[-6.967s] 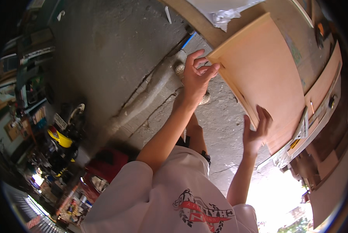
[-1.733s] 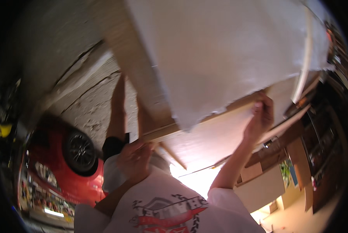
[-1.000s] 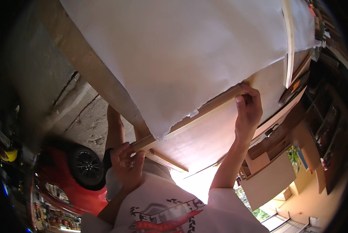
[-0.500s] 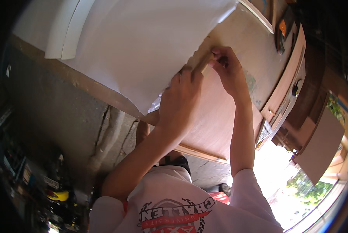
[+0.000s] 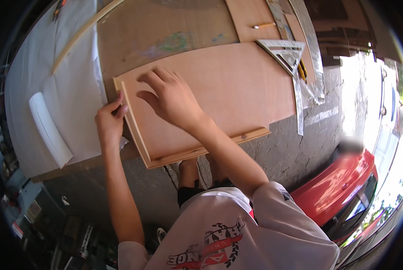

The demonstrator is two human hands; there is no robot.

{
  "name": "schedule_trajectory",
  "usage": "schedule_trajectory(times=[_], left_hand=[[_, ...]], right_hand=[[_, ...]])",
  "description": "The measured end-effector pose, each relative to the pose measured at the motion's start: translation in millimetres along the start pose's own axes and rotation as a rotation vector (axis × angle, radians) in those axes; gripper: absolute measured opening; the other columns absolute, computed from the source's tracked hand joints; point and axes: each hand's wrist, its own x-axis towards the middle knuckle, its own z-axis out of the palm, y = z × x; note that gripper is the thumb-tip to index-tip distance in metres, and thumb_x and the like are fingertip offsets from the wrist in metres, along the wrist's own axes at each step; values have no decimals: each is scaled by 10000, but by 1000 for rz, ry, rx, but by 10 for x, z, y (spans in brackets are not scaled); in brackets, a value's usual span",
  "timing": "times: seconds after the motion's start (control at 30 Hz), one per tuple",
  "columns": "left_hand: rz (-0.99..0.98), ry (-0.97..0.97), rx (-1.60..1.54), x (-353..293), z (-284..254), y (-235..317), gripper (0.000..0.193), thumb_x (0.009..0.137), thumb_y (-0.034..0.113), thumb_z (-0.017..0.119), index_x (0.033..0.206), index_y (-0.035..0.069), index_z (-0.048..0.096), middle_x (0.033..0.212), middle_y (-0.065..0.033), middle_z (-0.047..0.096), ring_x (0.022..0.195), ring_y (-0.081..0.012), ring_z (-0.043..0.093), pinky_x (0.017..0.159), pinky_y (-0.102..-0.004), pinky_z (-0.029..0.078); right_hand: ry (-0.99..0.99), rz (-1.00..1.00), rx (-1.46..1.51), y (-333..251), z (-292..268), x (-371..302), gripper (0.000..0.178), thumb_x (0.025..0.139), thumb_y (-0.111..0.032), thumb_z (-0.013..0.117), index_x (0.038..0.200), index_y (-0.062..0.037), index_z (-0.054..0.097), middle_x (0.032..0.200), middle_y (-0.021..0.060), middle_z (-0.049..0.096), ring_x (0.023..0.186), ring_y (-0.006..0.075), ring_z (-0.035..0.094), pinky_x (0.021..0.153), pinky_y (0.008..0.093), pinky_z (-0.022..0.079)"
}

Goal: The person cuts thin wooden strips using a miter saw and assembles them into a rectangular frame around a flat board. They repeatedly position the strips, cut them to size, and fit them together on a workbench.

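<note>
A thin reddish plywood panel [image 5: 224, 85] lies on the worktable, a narrow wooden strip [image 5: 136, 130] along its left edge and another wooden strip [image 5: 210, 145] along its near edge. The two strips meet in a corner at the near left. At the far part of the left strip, my left hand [image 5: 110, 123] pinches it between thumb and fingers from the outer side. Over the panel, just right of that strip, hovers my right hand [image 5: 172, 99], fingers apart and slightly blurred, with nothing visible in it.
White sheeting [image 5: 75, 103] covers the table's left side, bearing a curled white piece [image 5: 48, 130] and a long wooden strip [image 5: 82, 31]. At right lie a clear set square [image 5: 284, 51], a yellow-and-black cutter [image 5: 303, 71] and a pencil [image 5: 264, 25]. A red car [image 5: 340, 189] stands beyond.
The view has swung, bringing the whole panel and the set square into sight. My right hand has come away from the strip and opened; my left hand now grips the strip from its outer side.
</note>
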Motion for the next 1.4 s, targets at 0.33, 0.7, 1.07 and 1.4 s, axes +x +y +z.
schedule_trajectory(times=[0.33,0.7,1.07,1.4], left_hand=[[-214,-59,-196,69,-34,60,451,1002,50,688,1436,164,640,1269,-88,690,1032,-175,676,890,-377,583],[-214,-79,-41,158,-157,65,474,1028,83,663,1491,143,583,1212,-71,667,1082,-224,671,976,-441,561],[-225,-112,20,190,-206,100,496,1038,103,653,1521,143,546,1338,-102,639,1125,-250,664,992,-434,557],[-224,-116,35,171,-182,161,495,1045,82,630,1528,114,525,1448,-154,579,1202,-308,649,1037,-460,547]], right_hand=[[932,1121,467,113,-1682,-2621,225,1047,-87,617,1256,-25,564,1081,42,614,931,97,582,827,246,498],[1278,914,1009,368,-1236,-2501,424,950,-8,749,1296,18,506,1114,123,672,933,151,679,816,266,573],[1385,902,720,151,-962,-2326,650,915,43,746,1508,11,483,1364,171,642,989,193,734,853,297,606],[1327,928,665,146,-936,-2308,638,943,34,707,1534,-36,476,1334,154,608,1073,212,678,806,303,628]])
